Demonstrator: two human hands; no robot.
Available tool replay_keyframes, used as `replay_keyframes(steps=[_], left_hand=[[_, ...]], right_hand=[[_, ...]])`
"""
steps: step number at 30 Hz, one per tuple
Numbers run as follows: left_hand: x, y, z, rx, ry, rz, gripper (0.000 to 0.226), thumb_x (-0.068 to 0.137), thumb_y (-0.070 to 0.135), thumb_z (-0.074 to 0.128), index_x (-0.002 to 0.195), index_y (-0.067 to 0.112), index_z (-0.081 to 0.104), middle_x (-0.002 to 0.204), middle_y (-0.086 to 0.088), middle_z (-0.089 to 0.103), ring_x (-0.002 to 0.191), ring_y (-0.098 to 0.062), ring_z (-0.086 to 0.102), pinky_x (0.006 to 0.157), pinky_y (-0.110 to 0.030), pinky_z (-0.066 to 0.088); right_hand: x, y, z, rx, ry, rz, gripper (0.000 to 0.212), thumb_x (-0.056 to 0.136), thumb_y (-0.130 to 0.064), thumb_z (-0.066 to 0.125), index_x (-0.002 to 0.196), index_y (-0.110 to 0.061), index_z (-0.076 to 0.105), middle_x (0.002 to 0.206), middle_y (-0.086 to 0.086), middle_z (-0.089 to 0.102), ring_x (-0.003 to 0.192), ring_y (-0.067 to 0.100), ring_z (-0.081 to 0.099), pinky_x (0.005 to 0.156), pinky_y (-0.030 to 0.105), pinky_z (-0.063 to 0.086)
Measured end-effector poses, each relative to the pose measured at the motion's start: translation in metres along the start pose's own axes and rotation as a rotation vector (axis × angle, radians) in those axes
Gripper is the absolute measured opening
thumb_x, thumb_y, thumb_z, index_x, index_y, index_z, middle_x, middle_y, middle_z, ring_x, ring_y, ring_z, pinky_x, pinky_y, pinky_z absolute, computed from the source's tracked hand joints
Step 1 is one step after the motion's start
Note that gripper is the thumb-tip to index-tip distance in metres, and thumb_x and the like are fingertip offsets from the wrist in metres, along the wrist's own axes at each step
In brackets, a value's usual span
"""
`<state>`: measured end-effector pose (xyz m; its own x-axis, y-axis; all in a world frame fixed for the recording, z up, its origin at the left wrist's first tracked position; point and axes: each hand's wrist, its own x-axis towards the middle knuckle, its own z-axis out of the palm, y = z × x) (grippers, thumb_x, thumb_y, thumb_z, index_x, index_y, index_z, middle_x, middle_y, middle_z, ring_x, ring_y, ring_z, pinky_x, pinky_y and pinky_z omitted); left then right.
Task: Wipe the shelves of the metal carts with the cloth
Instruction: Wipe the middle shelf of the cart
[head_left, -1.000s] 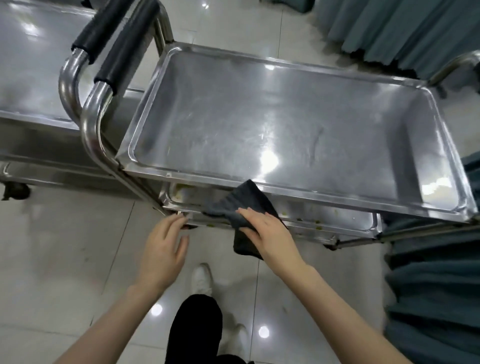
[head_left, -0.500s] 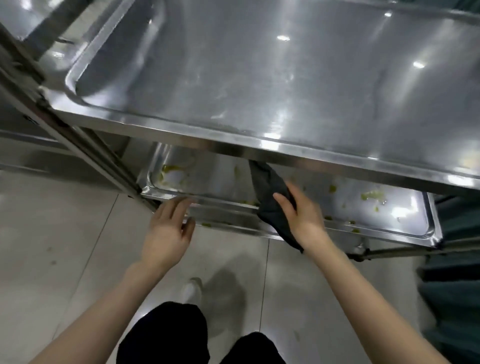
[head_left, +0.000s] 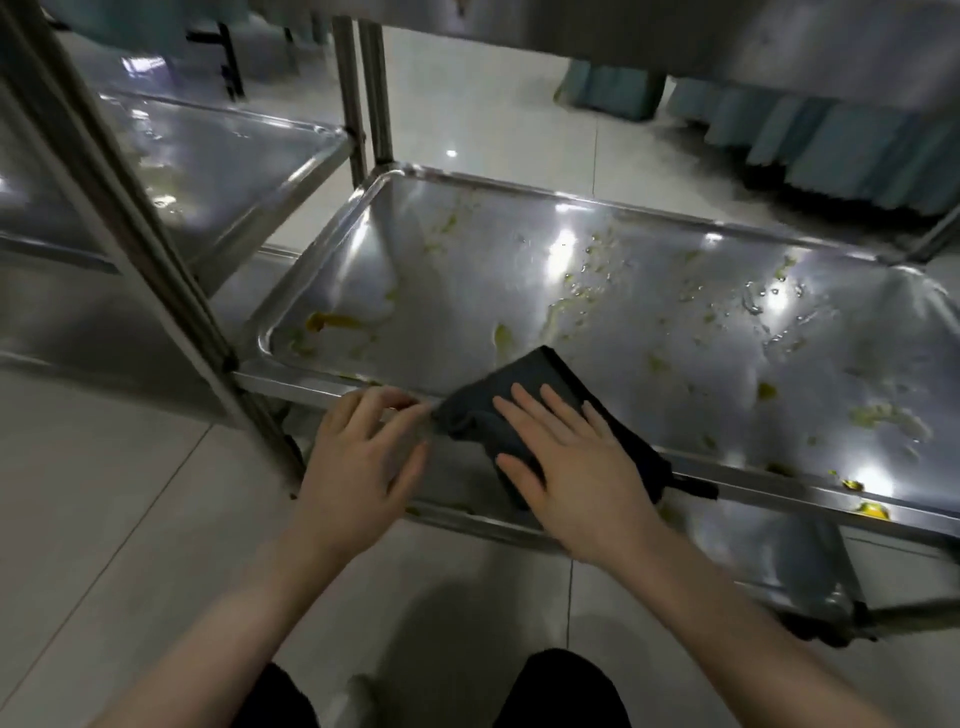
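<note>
The metal cart's middle shelf (head_left: 649, 210) is smeared with yellow-green food bits and droplets. A dark grey folded cloth (head_left: 527, 376) lies over the shelf's front rim, left of centre, with part of it hanging down in front. My right hand (head_left: 571, 462) lies flat on the cloth, fingers straight, pressing it onto the rim and shelf. My left hand (head_left: 363, 462) rests on the front rim just left of the cloth, its fingertips bent near the cloth's corner.
A second metal cart (head_left: 234, 156) stands close on the left, its shelf also soiled. Cart posts (head_left: 156, 249) rise at the left, and the top shelf's underside (head_left: 623, 26) hangs overhead. A lower shelf (head_left: 779, 561) sits below. Teal-skirted tables (head_left: 831, 145) stand behind on the tiled floor.
The view has dropped from above the top shelf to the level of the middle shelf. My right hand has flattened on the cloth at the front rim; my left hand stays on the rim.
</note>
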<state>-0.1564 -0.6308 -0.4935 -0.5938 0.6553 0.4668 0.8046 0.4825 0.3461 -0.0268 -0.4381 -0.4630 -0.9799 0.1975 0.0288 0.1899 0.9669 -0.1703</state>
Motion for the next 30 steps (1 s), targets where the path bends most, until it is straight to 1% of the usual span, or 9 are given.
replay_keyframes(steps=[2,6,11,14,17,20,25,28,30], left_hand=[[0.002,-0.002,0.001,-0.002,0.037,-0.007,0.032,0.093,0.033,0.048,0.115,0.019,0.066,0.106,0.001,0.060,0.100,-0.024,0.056,0.087,-0.034,0.038],[0.010,-0.005,-0.001,0.003,0.071,0.029,0.031,0.093,0.032,0.047,0.108,0.018,0.070,0.092,0.002,0.054,0.090,-0.022,0.052,0.081,-0.033,0.040],[0.004,-0.008,0.004,-0.062,0.066,0.025,0.034,0.095,0.033,0.046,0.116,0.019,0.069,0.108,0.000,0.054,0.103,-0.019,0.050,0.091,-0.029,0.039],[0.000,-0.015,0.001,-0.041,0.041,0.024,0.035,0.094,0.034,0.046,0.121,0.025,0.067,0.119,-0.002,0.052,0.111,-0.019,0.048,0.096,-0.033,0.039],[-0.001,-0.021,-0.003,0.009,0.031,0.036,0.035,0.093,0.035,0.049,0.122,0.026,0.067,0.116,-0.001,0.055,0.107,-0.023,0.052,0.091,-0.042,0.042],[0.000,-0.024,-0.006,0.008,0.015,0.050,0.036,0.093,0.036,0.048,0.121,0.023,0.066,0.112,0.001,0.057,0.104,-0.023,0.055,0.088,-0.039,0.043],[0.004,-0.022,-0.009,-0.040,0.010,0.011,0.034,0.093,0.034,0.045,0.116,0.025,0.068,0.106,0.004,0.060,0.102,-0.023,0.056,0.086,-0.041,0.044],[0.007,-0.027,-0.011,-0.087,0.029,0.002,0.033,0.093,0.033,0.045,0.113,0.022,0.069,0.106,0.004,0.060,0.100,-0.020,0.056,0.086,-0.038,0.045],[0.007,-0.035,-0.014,-0.112,0.074,-0.023,0.035,0.092,0.034,0.046,0.109,0.016,0.071,0.106,0.001,0.059,0.099,-0.019,0.055,0.087,-0.035,0.046]], right_hand=[[0.021,0.005,0.008,0.034,0.000,0.045,0.058,0.100,-0.059,0.018,0.155,-0.039,0.015,0.162,-0.014,0.007,0.150,0.011,0.001,0.120,0.039,0.001],[0.086,0.033,0.011,0.016,-0.126,0.141,0.066,0.095,-0.069,0.010,0.154,-0.042,0.000,0.162,-0.015,-0.011,0.150,0.012,-0.010,0.118,0.042,-0.008],[0.139,0.053,0.001,-0.009,-0.119,0.286,0.064,0.097,-0.066,0.012,0.155,-0.039,0.002,0.163,-0.013,-0.009,0.150,0.016,-0.008,0.120,0.047,-0.006],[0.116,0.044,0.005,-0.018,-0.144,0.170,0.061,0.097,-0.065,0.012,0.154,-0.044,0.001,0.161,-0.018,-0.012,0.150,0.016,-0.011,0.118,0.047,-0.009],[0.066,0.035,0.013,-0.008,-0.119,-0.012,0.062,0.091,-0.071,0.004,0.150,-0.051,-0.003,0.155,-0.026,-0.017,0.146,0.007,-0.016,0.115,0.041,-0.013],[0.047,0.029,0.016,0.021,-0.098,-0.064,0.064,0.086,-0.076,-0.006,0.147,-0.056,-0.007,0.152,-0.030,-0.020,0.141,-0.001,-0.020,0.111,0.035,-0.017],[0.132,0.039,0.008,-0.024,-0.115,0.146,0.060,0.097,-0.065,0.012,0.153,-0.046,0.000,0.161,-0.020,-0.012,0.149,0.012,-0.010,0.118,0.045,-0.008],[0.180,0.038,-0.002,0.023,-0.138,0.303,0.060,0.100,-0.061,0.015,0.155,-0.039,0.003,0.163,-0.012,-0.009,0.150,0.019,-0.009,0.119,0.051,-0.006],[0.183,0.031,-0.002,0.010,-0.167,0.282,0.059,0.100,-0.060,0.014,0.155,-0.041,0.001,0.163,-0.013,-0.011,0.150,0.021,-0.011,0.118,0.054,-0.008]])
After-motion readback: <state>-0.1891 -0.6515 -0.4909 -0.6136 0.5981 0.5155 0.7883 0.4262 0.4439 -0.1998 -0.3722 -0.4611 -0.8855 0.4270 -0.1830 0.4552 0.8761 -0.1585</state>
